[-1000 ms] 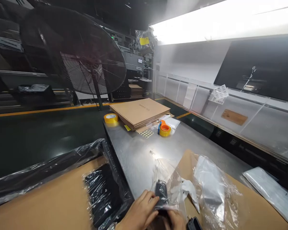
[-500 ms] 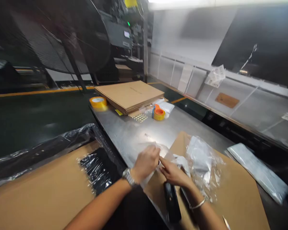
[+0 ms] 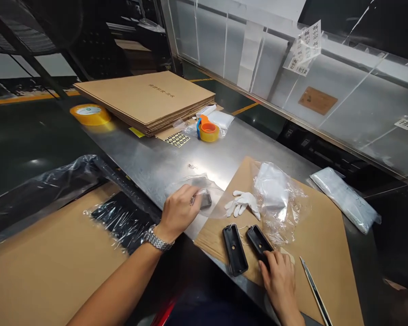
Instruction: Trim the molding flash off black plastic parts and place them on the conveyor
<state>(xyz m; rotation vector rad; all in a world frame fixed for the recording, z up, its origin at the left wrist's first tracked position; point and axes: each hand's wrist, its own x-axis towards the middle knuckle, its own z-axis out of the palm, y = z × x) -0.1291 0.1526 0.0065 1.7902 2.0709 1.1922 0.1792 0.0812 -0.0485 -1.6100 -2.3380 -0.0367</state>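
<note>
My left hand (image 3: 179, 212), wearing a metal watch, is closed on a clear plastic bag (image 3: 219, 203). A small dark block (image 3: 206, 199) shows through the film beside my fingertips. Lower right, my right hand (image 3: 281, 280) has its fingers curled onto the near end of a black plastic case (image 3: 256, 239), long and hollow with a hole in its floor. A matching black case (image 3: 235, 250) lies to its left, hollow side up, on a brown cardboard sheet (image 3: 321, 231). Thin string runs between the two cases. Beyond them rests a white glove (image 3: 243, 203).
A crumpled clear bag with white contents (image 3: 274, 190) and a utility knife (image 3: 314, 290) lie on the cardboard. Farther back are a cardboard stack (image 3: 149, 97), a yellow tape roll (image 3: 90, 114), an orange tape dispenser (image 3: 208, 129) and a sticker sheet (image 3: 177, 139). An open plastic-lined carton (image 3: 54, 244) stands left.
My hands were together at the bag; they are now apart. The right one has moved down and right onto a black case. The camera view has shifted and become sharper.
</note>
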